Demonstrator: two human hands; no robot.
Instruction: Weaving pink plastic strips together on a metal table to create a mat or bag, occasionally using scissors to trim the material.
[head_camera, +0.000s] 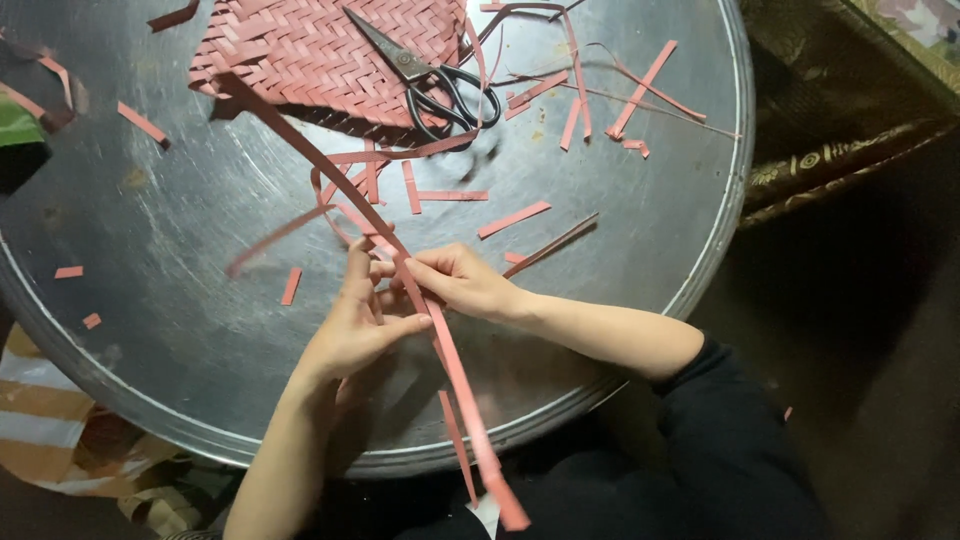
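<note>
So the long pink strip (440, 345) looks light, thin and bendy, probably creases easily, so pinching it flat mid-length seems best. It runs from the woven mat (320, 55) across the round metal tray (160, 230) toward the body. Both hands meet mid-tray: left hand (355, 325) thumb pressing it, right hand (465, 282) fingers pinched narrow on it. Scissors (430, 80) lie on the mat.

A long, flat pink strip (440, 330) runs diagonally, from near the woven pink mat's lower left corner at the upper left down to the bottom edge, where its end looks blurred. It passes between the left hand (355, 325) and right hand (462, 282) (fingertips pinching it mid-length), held raised above the round metal worktop (180, 240).
</note>
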